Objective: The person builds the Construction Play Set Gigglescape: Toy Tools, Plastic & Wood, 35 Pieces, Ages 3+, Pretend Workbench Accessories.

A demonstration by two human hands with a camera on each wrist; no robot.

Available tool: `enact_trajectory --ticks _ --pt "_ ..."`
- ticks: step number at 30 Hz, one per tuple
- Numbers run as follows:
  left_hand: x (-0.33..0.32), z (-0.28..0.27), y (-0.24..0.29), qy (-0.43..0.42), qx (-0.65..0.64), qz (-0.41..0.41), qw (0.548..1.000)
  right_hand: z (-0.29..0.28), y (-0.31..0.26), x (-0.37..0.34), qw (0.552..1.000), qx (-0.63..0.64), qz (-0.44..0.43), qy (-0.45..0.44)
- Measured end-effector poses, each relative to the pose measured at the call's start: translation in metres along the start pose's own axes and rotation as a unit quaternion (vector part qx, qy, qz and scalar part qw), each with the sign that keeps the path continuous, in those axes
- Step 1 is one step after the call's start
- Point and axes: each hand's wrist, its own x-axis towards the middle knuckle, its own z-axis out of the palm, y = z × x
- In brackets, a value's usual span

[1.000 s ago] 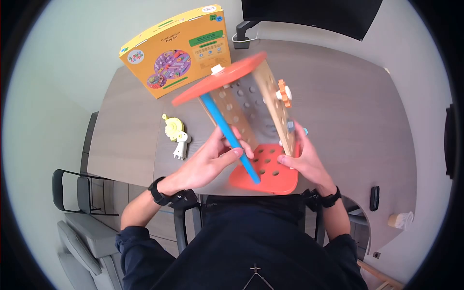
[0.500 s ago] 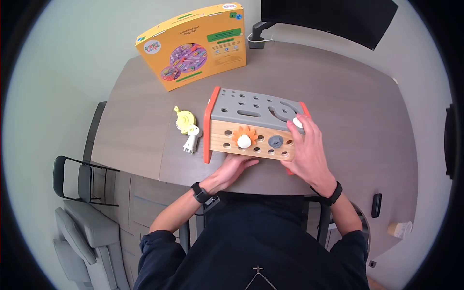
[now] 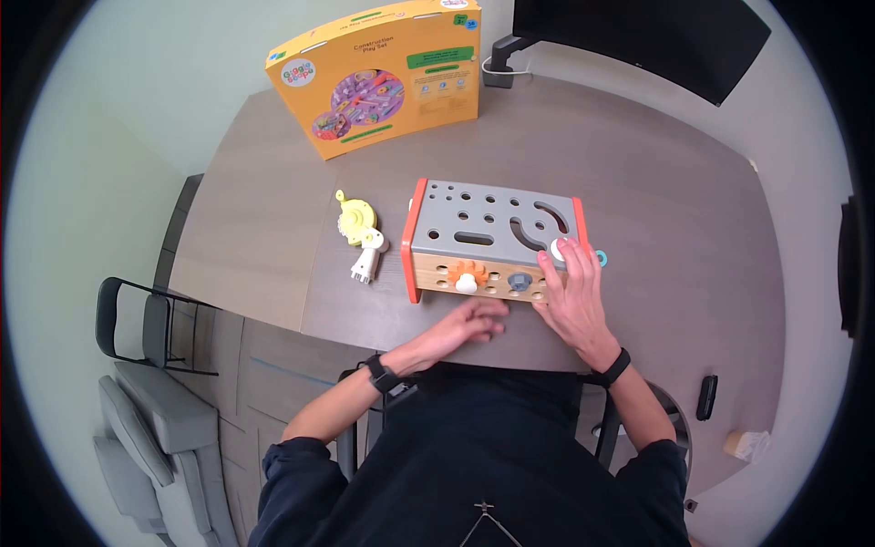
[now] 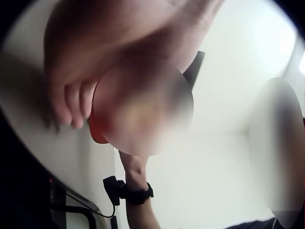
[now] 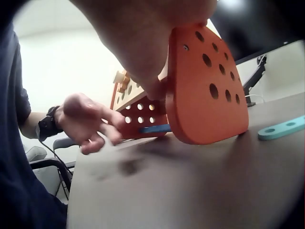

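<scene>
A toy workbench stands on the table, its grey perforated top [image 3: 474, 210] facing up between red end panels [image 5: 209, 90]. On its near wooden side sit an orange gear [image 3: 468, 273] with a white knob and a grey bolt [image 3: 519, 282]. The right hand [image 3: 577, 296] rests at the right front corner, fingertips by a white knob [image 3: 560, 248] on the top, thumb at the wooden side. Just in front of the bench, the left hand [image 3: 460, 330] holds nothing, its fingers loosely bent. A blue bar [image 5: 155, 129] shows under the bench in the right wrist view.
Left of the bench lie a yellow toy piece [image 3: 356, 220] and a white one [image 3: 367, 256]. A yellow box [image 3: 383, 82] stands behind, beside a monitor [image 3: 647, 41]. A teal strip [image 5: 282, 128] lies right of the bench; a black case [image 3: 706, 397] is at the right edge.
The workbench has gone from tilted in both hands to standing on the table, top upward. The left hand has let go of the blue bar and drawn out in front; the right hand stays at the corner.
</scene>
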Motion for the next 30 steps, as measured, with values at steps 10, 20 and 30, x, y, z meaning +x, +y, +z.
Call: enact_trajectory --ticks 10,20,30 --pt "-0.086 -0.015 0.078 0.013 0.193 0.070 0.979 0.012 -0.016 -0.019 0.999 -0.031 0.013 0.021" --pt "-0.090 -0.037 0.087 0.223 0.217 0.226 0.923 0.009 -0.021 -0.029 1.000 -0.014 0.017 0.010" --pt "-0.086 -0.055 0.062 0.270 0.232 0.137 0.924 -0.034 0.072 -0.031 0.941 0.200 0.250 -0.114"
